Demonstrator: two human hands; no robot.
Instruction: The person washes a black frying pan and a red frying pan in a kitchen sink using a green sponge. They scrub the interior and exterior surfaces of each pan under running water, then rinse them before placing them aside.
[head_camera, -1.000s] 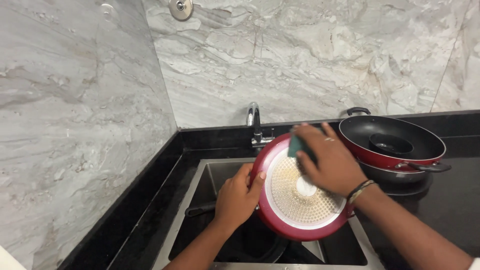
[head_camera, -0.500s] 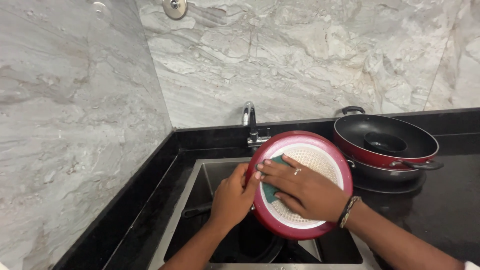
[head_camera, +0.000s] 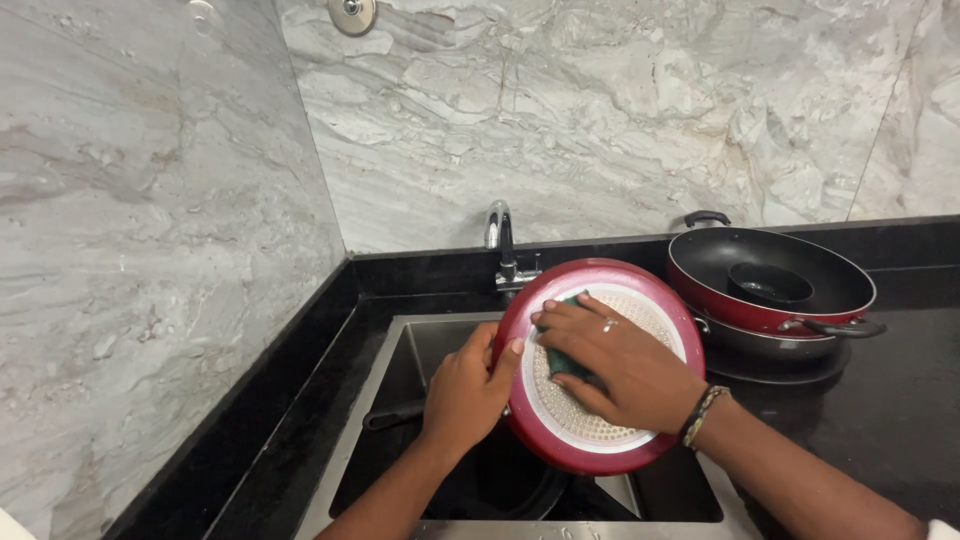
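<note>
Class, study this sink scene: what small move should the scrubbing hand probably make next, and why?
Probably sweep the green scrub pad down toward the lower base of the red pan. The right hand presses it on the upper left, while the left hand steadies the rim over the sink.

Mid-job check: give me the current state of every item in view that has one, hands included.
Round red pan with pale dotted base: tilted on edge over the sink, underside facing the camera.
Green scrub pad: pressed to the pan's base.
Left hand: gripping the pan's rim.
Right hand: flat on the pad.
Chrome tap: no water visible.
Red wok with black lining: upright, stacked on the counter.
Steel sink: holds a dark pan.
</note>
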